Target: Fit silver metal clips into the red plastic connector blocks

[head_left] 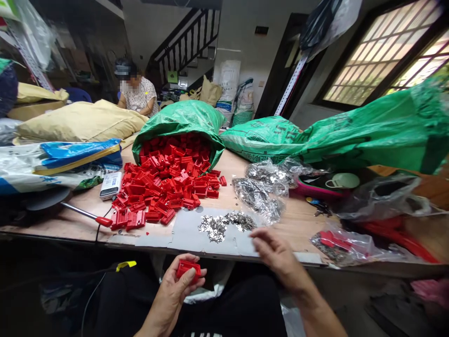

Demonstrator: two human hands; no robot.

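Note:
My left hand (178, 283) is closed around a small red plastic part (188, 268), held over my lap below the table edge. My right hand (277, 255) reaches over the table's front edge toward a small heap of shiny metal clips (222, 224) on grey cardboard (189, 234); its fingers are curled together and whether they hold anything is hidden. A big pile of the same red plastic parts (164, 187) spills from an open green sack (182, 119) at the table's middle.
Clear plastic bags of metal clips (261, 187) lie right of the red pile. A second green sack (351, 131) fills the right. A red-handled tool (87, 215) and white box (110, 185) lie left. Another person (136, 93) sits behind yellow sacks (77, 121).

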